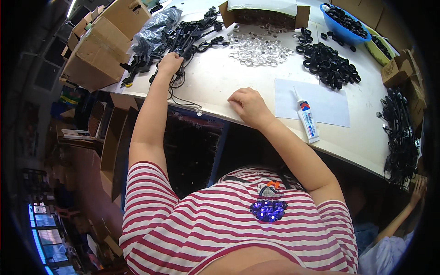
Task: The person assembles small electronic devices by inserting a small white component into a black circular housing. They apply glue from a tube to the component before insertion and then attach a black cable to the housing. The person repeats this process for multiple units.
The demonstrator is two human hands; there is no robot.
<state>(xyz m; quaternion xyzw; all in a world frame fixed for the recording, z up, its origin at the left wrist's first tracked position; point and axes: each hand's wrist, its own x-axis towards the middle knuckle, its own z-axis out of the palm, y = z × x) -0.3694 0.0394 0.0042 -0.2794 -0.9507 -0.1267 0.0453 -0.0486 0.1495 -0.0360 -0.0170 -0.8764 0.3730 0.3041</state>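
While a pale bench (208, 91) is crowded with small parts, a large cardboard box (98, 55) is seen beyond and to the left of the left hand (170, 63). An open carton (263, 13) is set well ahead of both hands. Black corded parts (192, 34) are heaped at the left hand and beyond it; its fingers are curled against the heap, though whether a part is gripped cannot be told. A bundle of black straps (398, 133) is piled well to the right of the right hand (250, 107).

Just right of that hand, a white sheet (337, 110) is laid. The right hand itself is rested at the bench's near edge, fingers bent; with the palm hidden, it cannot be told if anything is held. Black rings (330, 64) are massed beyond it to the right, and clear pieces (261, 50) are scattered straight ahead. Partly across the sheet, a tube (308, 117) is placed right of the right hand.
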